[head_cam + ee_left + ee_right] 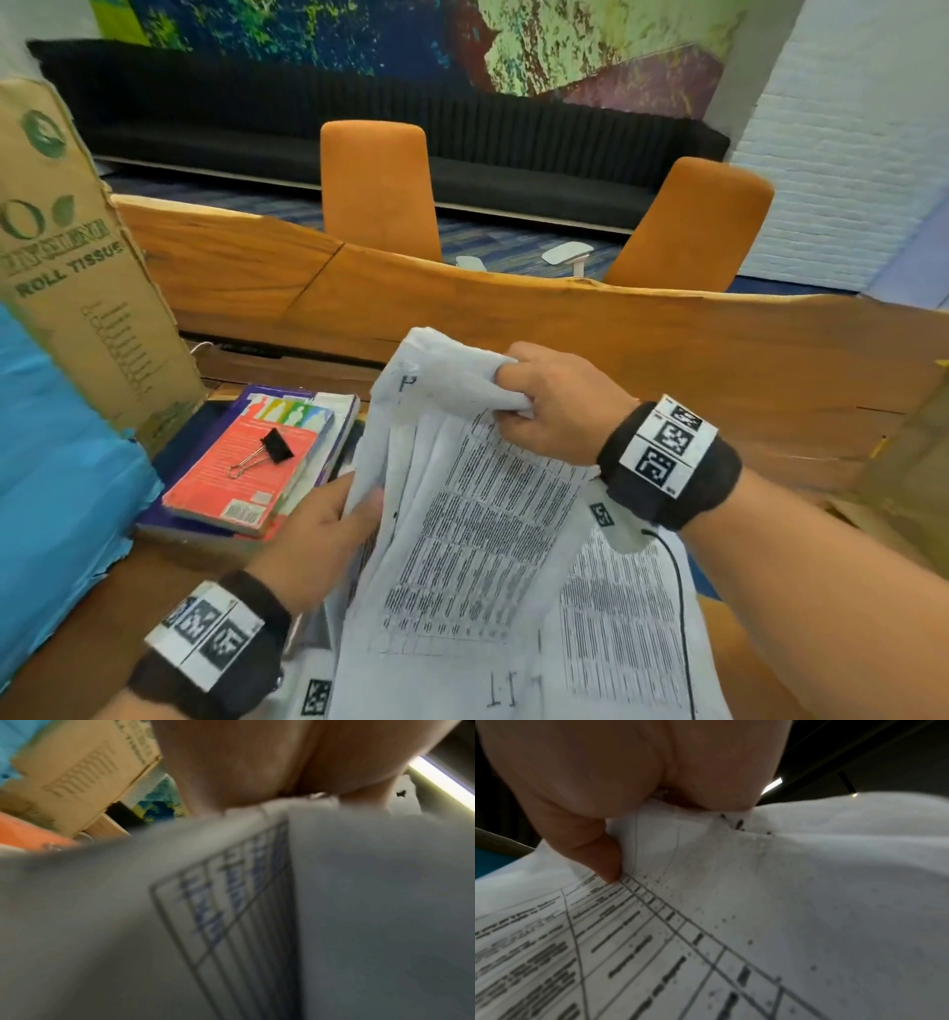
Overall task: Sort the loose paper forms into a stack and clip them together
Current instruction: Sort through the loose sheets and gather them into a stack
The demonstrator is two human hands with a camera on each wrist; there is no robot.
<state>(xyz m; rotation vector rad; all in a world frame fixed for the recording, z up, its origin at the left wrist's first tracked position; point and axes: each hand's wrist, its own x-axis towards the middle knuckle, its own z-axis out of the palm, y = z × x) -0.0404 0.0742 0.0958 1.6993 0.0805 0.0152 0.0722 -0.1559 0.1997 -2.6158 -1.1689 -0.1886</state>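
An office lounge or meeting room is showing itself here. A long wooden table (pixel 513 308) is running across the middle of the frame, with two orange chairs (pixel 380 190) standing behind it. A black sofa (pixel 257 118) is stretching along the top under a bright mural (pixel 359 36). Books (pixel 241 473) and a cardboard box (pixel 77 246) are sitting at the left.

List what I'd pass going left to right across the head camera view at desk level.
Blue sheet → tissue carton → books with binder clip → left hand → paper forms → right hand
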